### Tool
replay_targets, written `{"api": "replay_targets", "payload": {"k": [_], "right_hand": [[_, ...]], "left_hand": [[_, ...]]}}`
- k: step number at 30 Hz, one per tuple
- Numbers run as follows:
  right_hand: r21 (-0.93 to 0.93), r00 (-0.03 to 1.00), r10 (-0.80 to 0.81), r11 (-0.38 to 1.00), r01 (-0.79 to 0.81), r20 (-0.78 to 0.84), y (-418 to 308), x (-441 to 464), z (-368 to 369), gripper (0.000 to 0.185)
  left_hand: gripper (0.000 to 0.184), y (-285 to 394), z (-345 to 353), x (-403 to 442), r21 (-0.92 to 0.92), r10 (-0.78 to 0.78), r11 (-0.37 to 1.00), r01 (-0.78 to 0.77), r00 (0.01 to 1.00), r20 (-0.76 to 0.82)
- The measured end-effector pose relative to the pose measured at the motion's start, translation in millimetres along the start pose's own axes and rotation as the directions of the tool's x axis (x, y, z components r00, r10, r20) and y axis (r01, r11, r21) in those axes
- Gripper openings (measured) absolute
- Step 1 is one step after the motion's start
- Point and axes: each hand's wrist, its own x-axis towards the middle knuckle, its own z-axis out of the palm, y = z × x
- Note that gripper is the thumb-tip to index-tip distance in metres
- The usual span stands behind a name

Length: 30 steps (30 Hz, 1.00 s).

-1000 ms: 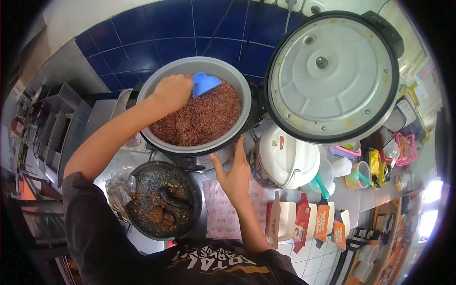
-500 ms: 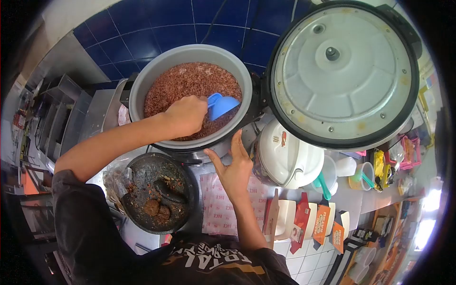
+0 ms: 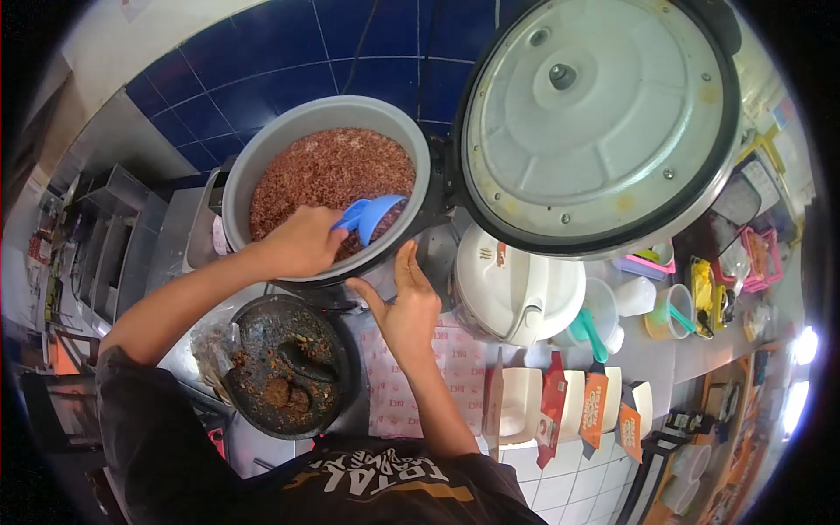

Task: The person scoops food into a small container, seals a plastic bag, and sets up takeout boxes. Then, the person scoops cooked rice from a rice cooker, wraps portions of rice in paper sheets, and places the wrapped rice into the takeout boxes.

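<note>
My left hand [image 3: 302,242] is closed round the handle of a blue scoop [image 3: 378,210], whose bowl is tilted and has reddish-brown rice in it. The scoop is inside a large grey cooking pot [image 3: 262,140], close to its near right wall. Reddish cooked rice [image 3: 332,166] fills much of that pot. My right hand [image 3: 411,311] is at the near outer side of the pot, fingers stretched and thumb spread, holding nothing. Whether its fingertips press on the rim, I cannot tell. The pot's big metal lid [image 3: 604,122] stands raised at the right.
A stone mortar [image 3: 346,385] with a pestle [image 3: 306,363] and dark paste sits below the pot. Printed paper [image 3: 420,376] lies beside it. To the right are a white rice cooker [image 3: 490,289], open takeaway boxes [image 3: 551,407] and a plastic cup with a green spoon [image 3: 669,311].
The view has shifted. My left hand has brought the scoop a little nearer the pot's front wall and tilted it, and rice now shows inside. My right hand keeps its place beside the pot.
</note>
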Motion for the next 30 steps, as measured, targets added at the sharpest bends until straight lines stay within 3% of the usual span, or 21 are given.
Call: {"api": "replay_targets", "payload": {"k": [4, 5, 6, 7, 11, 14, 16, 17, 19, 21, 23, 28, 30], "right_hand": [[-0.006, 1.000, 0.013, 1.000, -0.013, 0.011, -5.5, -0.4, -4.2, 0.085], [-0.012, 1.000, 0.022, 1.000, -0.022, 0.011, -7.5, -4.6, -7.9, 0.085], [0.023, 0.999, 0.045, 0.999, -0.046, 0.023, -8.3, -5.3, -12.0, 0.080], [0.062, 0.997, 0.070, 0.996, -0.072, 0.032, -9.7, -6.8, -15.7, 0.074], [0.060, 0.998, 0.057, 0.997, -0.054, -0.037, 11.9, -58.6, -43.6, 0.059], [-0.093, 0.953, 0.286, 0.956, -0.277, 0.102, 38.5, -167.6, -51.3, 0.051], [-0.384, 0.901, 0.370, 0.884, -0.267, 0.225, 74.7, -238.0, -48.7, 0.062], [-0.415, 0.882, 0.417, 0.858, -0.303, 0.219, 84.5, -264.3, -49.6, 0.062], [-0.589, 0.882, 0.376, 0.794, -0.149, 0.285, 100.7, -298.8, -48.5, 0.078], [-0.585, 0.859, 0.395, 0.797, -0.146, 0.324, 112.3, -319.9, -39.7, 0.085], [-0.582, 0.839, 0.395, 0.805, -0.119, 0.374, 115.5, -320.0, -34.0, 0.091], [-0.496, 0.854, 0.286, 0.868, -0.038, 0.435, 102.5, -329.7, -28.3, 0.088], [-0.572, 0.815, 0.321, 0.820, 0.015, 0.482, 98.5, -337.3, -31.2, 0.085]], "left_hand": [[0.025, -33.4, -19.2, 10.5, -0.028, 0.088, 0.996, -0.086, 0.994, 0.068], [0.026, -34.8, -33.7, 11.8, -0.288, -0.175, 0.919, 0.269, 0.933, 0.314], [0.027, -36.4, -45.6, 14.0, -0.411, -0.320, 0.679, 0.609, 0.748, 0.581], [0.027, -40.6, -49.7, 14.3, -0.437, -0.296, 0.640, 0.631, 0.728, 0.618], [0.027, -48.1, -63.1, 5.7, -0.581, -0.288, 0.567, 0.583, 0.802, 0.524], [0.031, -69.0, -63.2, -11.8, -0.750, -0.234, 0.444, 0.490, 0.872, 0.431], [0.032, -56.7, -63.1, -30.6, -0.833, -0.283, 0.341, 0.436, 0.893, 0.352], [0.034, -45.8, -62.7, -40.8, -0.851, -0.267, 0.348, 0.394, 0.911, 0.313], [0.037, -26.8, -60.3, -72.1, -0.872, -0.261, 0.339, 0.354, 0.926, 0.274], [0.039, -2.2, -49.9, -106.6, -0.921, -0.258, 0.272, 0.280, 0.943, 0.210], [0.040, 10.2, -28.7, -141.7, -0.936, -0.271, 0.195, 0.294, 0.933, 0.236], [0.038, 46.3, 65.6, -211.0, -0.908, -0.272, 0.012, 0.419, 0.875, 0.401], [0.034, 57.4, 121.0, -226.6, -0.873, -0.227, -0.082, 0.480, 0.844, 0.486]]}}
